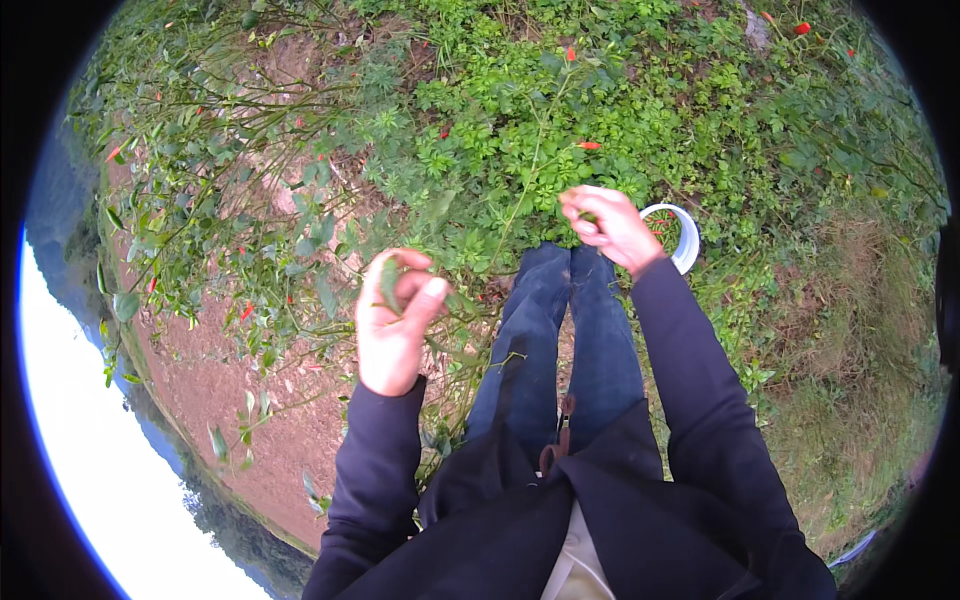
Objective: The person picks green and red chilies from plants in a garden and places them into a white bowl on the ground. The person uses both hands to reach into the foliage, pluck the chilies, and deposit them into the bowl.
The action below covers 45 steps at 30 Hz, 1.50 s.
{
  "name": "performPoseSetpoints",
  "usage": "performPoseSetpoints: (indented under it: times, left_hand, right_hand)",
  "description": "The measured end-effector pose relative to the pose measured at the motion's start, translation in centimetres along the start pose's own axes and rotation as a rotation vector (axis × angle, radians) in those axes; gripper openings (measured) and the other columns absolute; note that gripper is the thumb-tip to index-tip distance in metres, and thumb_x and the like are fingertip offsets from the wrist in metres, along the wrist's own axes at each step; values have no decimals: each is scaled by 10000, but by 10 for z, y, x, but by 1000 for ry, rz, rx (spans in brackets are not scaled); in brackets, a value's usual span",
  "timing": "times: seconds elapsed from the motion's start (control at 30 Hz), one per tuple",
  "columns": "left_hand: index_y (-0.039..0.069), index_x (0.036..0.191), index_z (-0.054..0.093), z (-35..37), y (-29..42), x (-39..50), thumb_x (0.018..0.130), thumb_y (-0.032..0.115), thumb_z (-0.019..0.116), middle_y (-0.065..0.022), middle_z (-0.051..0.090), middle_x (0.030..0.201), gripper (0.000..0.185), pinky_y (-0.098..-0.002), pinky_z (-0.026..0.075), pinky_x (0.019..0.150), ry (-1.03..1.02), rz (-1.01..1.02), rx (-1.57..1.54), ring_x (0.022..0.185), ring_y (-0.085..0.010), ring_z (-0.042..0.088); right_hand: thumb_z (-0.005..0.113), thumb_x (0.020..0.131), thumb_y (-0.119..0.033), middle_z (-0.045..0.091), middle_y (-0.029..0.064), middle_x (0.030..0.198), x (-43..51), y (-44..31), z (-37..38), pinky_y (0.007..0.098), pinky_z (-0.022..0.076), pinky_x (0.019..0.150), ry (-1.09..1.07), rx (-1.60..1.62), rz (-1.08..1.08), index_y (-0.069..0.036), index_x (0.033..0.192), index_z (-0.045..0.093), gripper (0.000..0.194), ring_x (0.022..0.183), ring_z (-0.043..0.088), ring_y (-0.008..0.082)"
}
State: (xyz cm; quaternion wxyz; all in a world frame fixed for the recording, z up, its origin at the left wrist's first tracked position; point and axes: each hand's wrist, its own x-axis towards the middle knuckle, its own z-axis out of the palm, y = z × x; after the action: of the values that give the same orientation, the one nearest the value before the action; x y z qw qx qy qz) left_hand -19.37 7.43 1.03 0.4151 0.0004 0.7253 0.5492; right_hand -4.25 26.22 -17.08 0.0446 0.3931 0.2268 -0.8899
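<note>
My left hand [397, 315] is raised beside the chili plant, its fingers curled around a green leaf or pepper [389, 285]; which of the two I cannot tell. My right hand [606, 225] is closed on something small and green [587, 217], just left of a white bucket [688, 238]. Red and green chili peppers [660, 223] lie inside the bucket, partly hidden by my right wrist. Between and beyond my hands rises a thin chili stem [534, 169], with a red chili pepper [589, 145] on a side branch and another red chili pepper [571, 54] near its top.
Chili plants with red and green peppers [247, 310] spread over the left side. Low green weeds [480, 127] cover the ground ahead. Bare brown soil [247, 442] lies at the left, and dry grass [847, 300] at the right. My legs in jeans [525, 330] are below my hands.
</note>
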Motion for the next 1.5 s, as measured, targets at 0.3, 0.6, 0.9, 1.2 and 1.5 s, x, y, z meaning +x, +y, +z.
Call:
performPoseSetpoints:
  times: [0.3, 0.6, 0.9, 1.2, 1.5]
  left_hand:
    - [-16, 1353, 326, 7, 43, 14, 766, 73, 650, -168, 412, 1352, 676, -397, 269, 1062, 330, 803, 669, 1259, -290, 384]
    - [53, 1229, 524, 40, -106, 126, 795, 88, 686, -60, 619, 925, 465, -268, 497, 719, -180, -215, 268, 825, -139, 586]
    - [12, 1012, 662, 32, -89, 87, 838, 124, 661, -13, 646, 897, 207, -236, 457, 748, -381, -220, 93, 807, -80, 572]
    - [35, 841, 637, 35, -86, 73, 821, 141, 683, 48, 464, 776, 117, -217, 373, 627, -677, -293, 160, 704, -51, 443]
    - [26, 752, 656, 40, -93, 58, 738, 61, 746, 24, 440, 781, 97, -212, 354, 624, -652, -141, 269, 689, -71, 423]
  right_hand:
    - [489, 884, -102, 482, -51, 635, 106, 79, 29, 205, 269, 401, 92, -300, 118, -61, 1164, 588, 300, 475, 366, 47]
    - [537, 859, -139, 636, 117, 753, 39, 100, 68, 299, 463, 676, 22, -886, -151, -23, 938, 638, 173, 716, 609, 184]
    - [563, 886, -52, 600, -18, 807, -53, 40, 58, 155, 318, 500, 208, -76, -254, 9, 1125, 548, 247, 580, 400, -6]
    - [539, 916, -137, 494, -50, 692, -62, 32, 68, 168, 266, 434, 280, 133, -263, -12, 1074, 569, 203, 515, 366, 1]
    - [457, 969, -264, 418, -38, 629, -82, 36, 61, 165, 253, 410, 382, 228, -197, 8, 1033, 563, 299, 457, 323, 14]
